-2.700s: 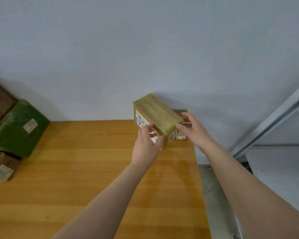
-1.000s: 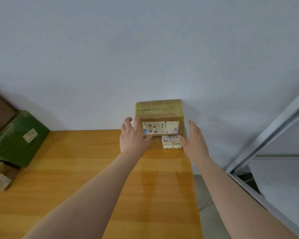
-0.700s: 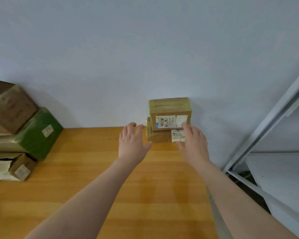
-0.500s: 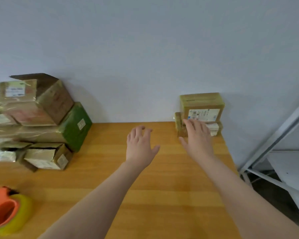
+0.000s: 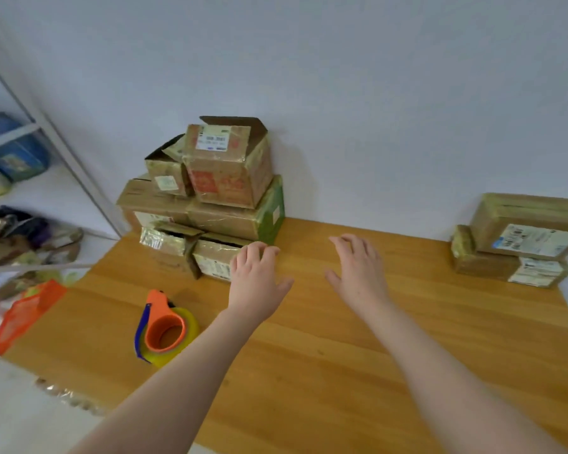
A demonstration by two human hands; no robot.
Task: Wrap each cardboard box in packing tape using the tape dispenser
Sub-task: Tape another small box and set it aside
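Observation:
Two taped cardboard boxes sit stacked at the table's far right: the upper box (image 5: 525, 226) on a lower one (image 5: 482, 265). A pile of untaped boxes (image 5: 210, 198) stands against the wall at the back left; several have open flaps. An orange tape dispenser (image 5: 164, 326) with a yellowish roll lies on the wooden table (image 5: 309, 371), left of my arms. My left hand (image 5: 258, 283) hovers with fingers relaxed just in front of the pile's lowest box (image 5: 215, 260). My right hand (image 5: 358, 270) is spread over bare table, holding nothing.
An orange mesh bag (image 5: 27, 312) hangs off the table's left edge. A metal shelf (image 5: 30, 178) with a blue container and clutter stands to the left. The white wall runs right behind the boxes.
Both hands let go of the taped box on the right stack and swung left with my view. The box pile and the tape dispenser have come fully into sight.

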